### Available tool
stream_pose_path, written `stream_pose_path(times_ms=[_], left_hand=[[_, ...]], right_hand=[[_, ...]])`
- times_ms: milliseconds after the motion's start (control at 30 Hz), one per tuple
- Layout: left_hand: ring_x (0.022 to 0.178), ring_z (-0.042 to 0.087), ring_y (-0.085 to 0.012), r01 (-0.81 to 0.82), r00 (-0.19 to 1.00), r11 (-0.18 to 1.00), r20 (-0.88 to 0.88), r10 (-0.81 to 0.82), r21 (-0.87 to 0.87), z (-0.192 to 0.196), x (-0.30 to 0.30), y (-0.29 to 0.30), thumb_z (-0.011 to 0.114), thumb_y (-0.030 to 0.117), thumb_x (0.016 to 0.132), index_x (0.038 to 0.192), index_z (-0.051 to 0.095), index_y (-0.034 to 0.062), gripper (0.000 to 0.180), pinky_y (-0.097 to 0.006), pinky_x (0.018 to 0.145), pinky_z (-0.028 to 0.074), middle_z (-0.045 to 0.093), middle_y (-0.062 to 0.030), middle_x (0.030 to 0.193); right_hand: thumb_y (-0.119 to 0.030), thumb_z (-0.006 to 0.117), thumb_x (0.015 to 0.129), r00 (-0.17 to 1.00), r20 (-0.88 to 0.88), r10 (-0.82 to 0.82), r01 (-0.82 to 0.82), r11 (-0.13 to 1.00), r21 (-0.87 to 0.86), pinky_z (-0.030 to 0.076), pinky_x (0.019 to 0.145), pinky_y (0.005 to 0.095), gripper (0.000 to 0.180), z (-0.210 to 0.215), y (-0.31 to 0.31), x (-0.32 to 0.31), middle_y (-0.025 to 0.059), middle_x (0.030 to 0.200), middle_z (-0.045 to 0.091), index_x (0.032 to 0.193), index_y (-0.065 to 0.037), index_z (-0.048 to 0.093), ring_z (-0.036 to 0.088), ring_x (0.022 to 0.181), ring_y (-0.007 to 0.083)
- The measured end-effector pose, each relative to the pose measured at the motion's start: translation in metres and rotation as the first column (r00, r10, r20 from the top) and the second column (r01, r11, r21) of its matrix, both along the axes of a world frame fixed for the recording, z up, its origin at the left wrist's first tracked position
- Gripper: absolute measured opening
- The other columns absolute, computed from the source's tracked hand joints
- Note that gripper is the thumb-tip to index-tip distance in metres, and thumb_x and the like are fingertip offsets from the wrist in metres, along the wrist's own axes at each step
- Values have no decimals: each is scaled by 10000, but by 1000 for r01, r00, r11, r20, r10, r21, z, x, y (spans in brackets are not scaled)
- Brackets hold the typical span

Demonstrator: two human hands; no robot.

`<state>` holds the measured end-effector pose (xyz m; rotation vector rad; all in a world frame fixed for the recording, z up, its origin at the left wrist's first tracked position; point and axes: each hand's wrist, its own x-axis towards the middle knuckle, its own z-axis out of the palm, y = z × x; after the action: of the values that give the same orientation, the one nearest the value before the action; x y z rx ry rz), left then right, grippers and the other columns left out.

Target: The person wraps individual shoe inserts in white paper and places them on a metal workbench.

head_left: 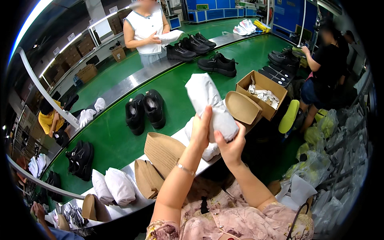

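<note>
A long white paper-wrapped bundle (204,94), shaped like a shoe, is held up in front of me at a tilt. My left hand (203,125) grips it along its near left side, thumb on the paper. Fingers of my right hand (231,146) curl around its lower right end. The paper hides what is inside. Beneath my hands, partly covered by them, another white wrapped bundle (211,153) lies on the bench edge. Just right of the bundle sits a shallow brown cardboard tray (242,106), beside an open cardboard box (245,85) with crumpled white paper in it.
A green conveyor belt (110,134) carries black shoes (154,109) and more black shoes (218,64). Cardboard inserts (164,150) and white wrapped bundles (120,186) line the near bench. Across the belt a person (146,30) holds a white item; another person (330,60) stands at right.
</note>
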<state>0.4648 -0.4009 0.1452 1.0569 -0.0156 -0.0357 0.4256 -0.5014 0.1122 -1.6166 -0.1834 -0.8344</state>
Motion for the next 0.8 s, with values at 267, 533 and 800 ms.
stream_pose_path(times_ms=[267,533,800], left_hand=[[971,580,-343,462,880,878,-58,-472,-128,-1,49,67,488,659,770,1246,406,-47,856,-450,853,475,554,-248,1087],[931,605,-332,727,683,666,-283,-673,169,5,37,82,593,599,740,1252,390,-68,865,-414,825,499,563,-244,1089],[944,599,-264,792,608,595,-270,-747,137,27,20,75,572,591,767,1243,428,-35,799,-354,837,491,569,-189,1101]], right_hand=[[-281,710,756,814,-231,533,-576,789,-212,478,787,352,554,37,-14,9,179,1017,515,1116,41,437,550,941,277],[-229,684,799,637,-148,756,-691,646,324,434,871,306,474,56,-70,84,127,1114,517,1134,15,454,511,1035,183],[-124,676,775,411,-70,909,-682,358,638,479,784,296,327,60,-57,70,79,955,600,1038,0,526,585,866,152]])
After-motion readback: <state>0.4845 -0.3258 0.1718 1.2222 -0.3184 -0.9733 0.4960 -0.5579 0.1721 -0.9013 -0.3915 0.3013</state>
